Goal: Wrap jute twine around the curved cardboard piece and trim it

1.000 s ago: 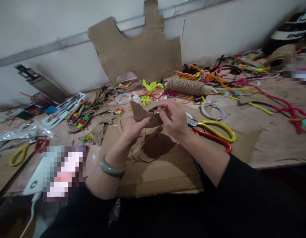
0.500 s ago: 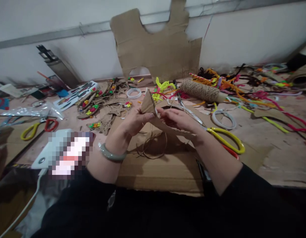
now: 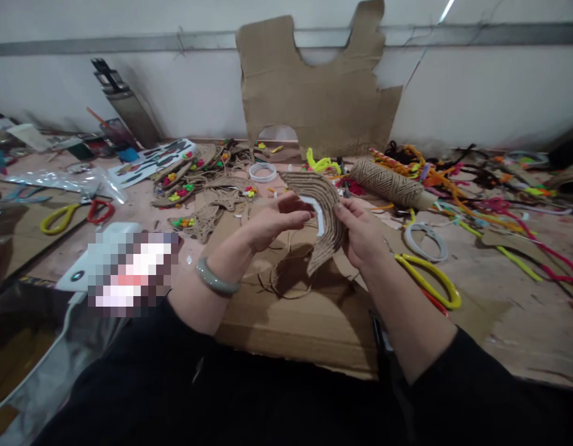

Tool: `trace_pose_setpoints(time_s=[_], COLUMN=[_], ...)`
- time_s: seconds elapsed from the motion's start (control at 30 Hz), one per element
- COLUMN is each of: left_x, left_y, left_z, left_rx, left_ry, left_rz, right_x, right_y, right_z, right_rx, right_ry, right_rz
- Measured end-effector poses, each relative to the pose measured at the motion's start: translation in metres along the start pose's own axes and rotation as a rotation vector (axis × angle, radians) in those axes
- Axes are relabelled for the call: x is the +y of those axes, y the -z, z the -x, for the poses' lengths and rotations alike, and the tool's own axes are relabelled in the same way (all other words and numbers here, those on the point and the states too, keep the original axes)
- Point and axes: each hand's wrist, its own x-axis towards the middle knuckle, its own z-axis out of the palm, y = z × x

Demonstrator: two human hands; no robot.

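One twine-covered crescent (image 3: 330, 217), raised above the cardboard sheet (image 3: 295, 337).
Right hand (image 3: 364, 234) pinches the crescent's outer edge; left hand (image 3: 274, 222) is at its inner edge, near the white strip (image 3: 318, 214), whether gripping cannot be told. Loose twine (image 3: 290, 296) lies below; spool (image 3: 383, 179) and scissors (image 3: 432, 284) lie right. Rear left, an orange stick (image 3: 96, 114) projects from a dark cup (image 3: 120, 132); further contents are indistinct.

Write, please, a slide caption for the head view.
The right hand holds a twine-covered crescent with a white strip along its inner curve, the left hand close by, above cardboard.
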Motion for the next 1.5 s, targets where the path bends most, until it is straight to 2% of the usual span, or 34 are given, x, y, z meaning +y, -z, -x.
trace_pose_setpoints(time_s=[0.07,0.13,0.27,0.47,0.63,0.97,1.3,1.5], left_x=[0.000,-0.003,-0.013,-0.012,-0.004,-0.006,-0.005,-0.005], left_y=[-0.003,-0.006,-0.009,-0.008,-0.011,-0.012,-0.012,-0.014], left_z=[-0.001,-0.002,-0.004,-0.004,-0.002,-0.004,-0.004,-0.004], left_rx=[-0.013,0.008,0.126,0.112,0.128,0.158,0.195,0.145], left_ry=[0.027,0.031,0.031,0.041,0.042,0.021,0.041,0.060], left_rz=[-0.040,-0.081,-0.119,-0.187,-0.157,-0.176,-0.254,-0.244], right_x=[0.003,0.004,0.002,-0.001,0.001,0.003,0.002,0.002], right_y=[0.004,0.004,-0.001,-0.004,-0.004,-0.006,-0.010,-0.009], right_z=[-0.004,-0.004,0.001,0.006,0.006,0.007,0.009,0.010], right_rx=[0.064,0.065,-0.003,-0.161,-0.104,-0.127,-0.115,-0.121], right_ry=[0.046,0.049,0.045,-0.053,-0.010,-0.004,-0.088,-0.090], right_rz=[0.014,0.043,0.106,0.158,0.148,0.180,0.114,0.160])
